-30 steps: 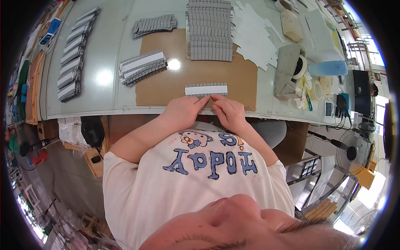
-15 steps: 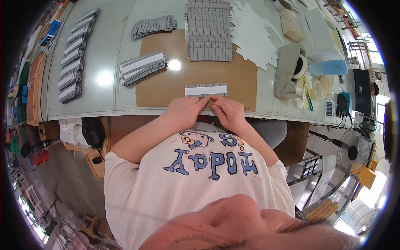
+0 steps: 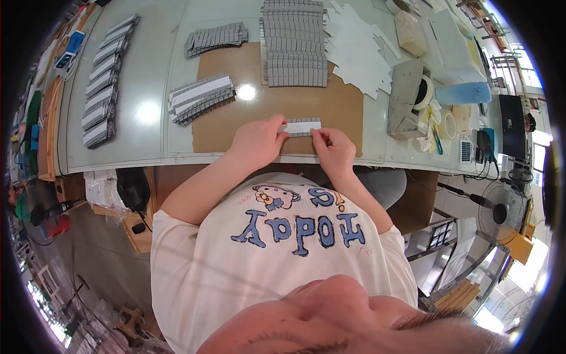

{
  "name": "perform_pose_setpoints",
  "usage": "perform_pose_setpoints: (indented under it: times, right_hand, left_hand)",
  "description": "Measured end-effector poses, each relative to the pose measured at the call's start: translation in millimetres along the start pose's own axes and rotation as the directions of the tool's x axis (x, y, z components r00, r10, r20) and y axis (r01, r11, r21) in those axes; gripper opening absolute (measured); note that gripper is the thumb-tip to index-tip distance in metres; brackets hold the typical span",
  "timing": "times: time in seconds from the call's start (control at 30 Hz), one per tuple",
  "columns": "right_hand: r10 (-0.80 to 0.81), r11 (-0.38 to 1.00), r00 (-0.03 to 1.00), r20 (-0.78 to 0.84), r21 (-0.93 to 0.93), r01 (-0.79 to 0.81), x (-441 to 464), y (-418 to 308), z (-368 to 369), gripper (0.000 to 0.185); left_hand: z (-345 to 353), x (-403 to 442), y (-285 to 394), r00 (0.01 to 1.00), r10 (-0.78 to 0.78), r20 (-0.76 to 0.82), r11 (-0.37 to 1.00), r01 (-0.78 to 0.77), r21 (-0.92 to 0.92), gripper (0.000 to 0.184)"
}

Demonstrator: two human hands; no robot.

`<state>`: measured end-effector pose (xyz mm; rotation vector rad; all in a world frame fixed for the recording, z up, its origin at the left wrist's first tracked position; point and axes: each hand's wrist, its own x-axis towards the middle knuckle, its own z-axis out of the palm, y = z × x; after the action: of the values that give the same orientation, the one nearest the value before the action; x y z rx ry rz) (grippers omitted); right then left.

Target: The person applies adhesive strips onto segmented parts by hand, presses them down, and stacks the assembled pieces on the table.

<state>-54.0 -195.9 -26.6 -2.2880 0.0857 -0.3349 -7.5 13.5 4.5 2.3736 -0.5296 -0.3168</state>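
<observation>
A short grey strip with notched edges and a white band along its middle (image 3: 303, 127) lies on the brown cardboard sheet (image 3: 218, 133). My left hand (image 3: 258, 141) is closed over the strip's left end, thumb below and fingers above, hiding that end. My right hand (image 3: 335, 150) pinches at the lower edge near the right end, fingertips together. Left of the cardboard's middle is a small pile of similar white-banded strips (image 3: 203, 94). Behind the strip stands a large stack of plain grey notched strips (image 3: 298, 69).
Another pile of grey strips (image 3: 217, 38) lies further back. A long row of white-banded strips (image 3: 100, 106) runs along the left. White paper pieces (image 3: 359, 53) spread right of the stack. A tape dispenser (image 3: 407, 100), a blue bottle (image 3: 463, 93) and a calculator (image 3: 466, 151) are at the right.
My left hand has moved up from the strip's lower edge to wrap its left end. My right hand has shifted right along the lower edge to near the right end.
</observation>
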Motion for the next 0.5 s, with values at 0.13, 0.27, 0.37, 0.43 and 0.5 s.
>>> perform_pose_setpoints:
  times: [0.13,0.27,0.37,0.43,0.5]
  right_hand:
    - [-0.009,1.000,1.000,-0.010,-0.026,0.009,0.7,-0.2,0.2,0.017]
    - [-0.094,0.993,0.995,-0.036,-0.077,0.091,0.6,2.8,2.8,0.015]
    - [-0.165,0.981,0.984,-0.060,-0.112,0.158,1.4,4.5,3.6,0.014]
    - [-0.195,0.976,0.977,-0.086,-0.111,0.185,0.5,3.7,3.5,0.013]
    - [-0.110,0.987,0.994,-0.022,-0.120,0.106,-2.8,-0.9,0.5,0.019]
  left_hand:
    - [0.7,5.4,0.4,0.992,-0.098,0.085,0.995,0.096,0.026,0.024]
    - [3.7,6.0,-0.2,0.993,-0.096,0.063,0.995,0.093,0.039,0.023]
    - [3.8,7.9,0.6,0.986,-0.134,0.094,0.991,0.131,0.039,0.023]
    - [3.6,8.5,0.8,0.985,-0.153,0.086,0.988,0.150,0.038,0.024]
    - [0.9,8.7,2.7,0.982,-0.168,0.083,0.985,0.165,0.044,0.024]
